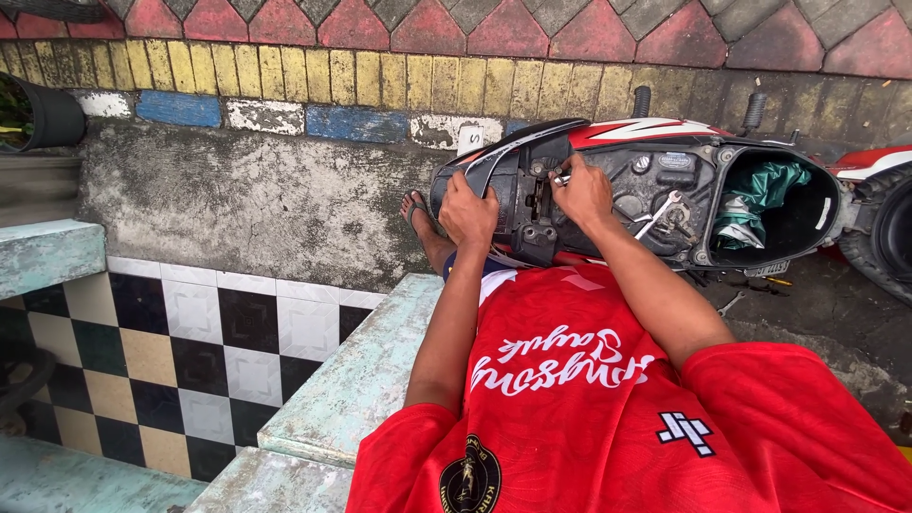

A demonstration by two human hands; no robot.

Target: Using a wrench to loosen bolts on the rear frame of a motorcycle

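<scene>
A scooter (665, 180) with its seat and covers off stands in front of me, its black inner frame bare. My left hand (468, 211) grips the black edge of the scooter's rear body near the tail panel. Beside it, my right hand (581, 190) is shut on a small metal tool (562, 178) pressed against the frame. A silver wrench (658, 215) lies loose in the frame just right of that hand. My red shirt fills the bottom of the view.
The open storage tub (774, 204) holds green cloth. A foot in a sandal (416, 211) rests on the concrete left of the scooter. A pale green ledge (351, 380) and checkered tiles (190, 351) lie at lower left. Small tools (731, 302) lie on the ground at right.
</scene>
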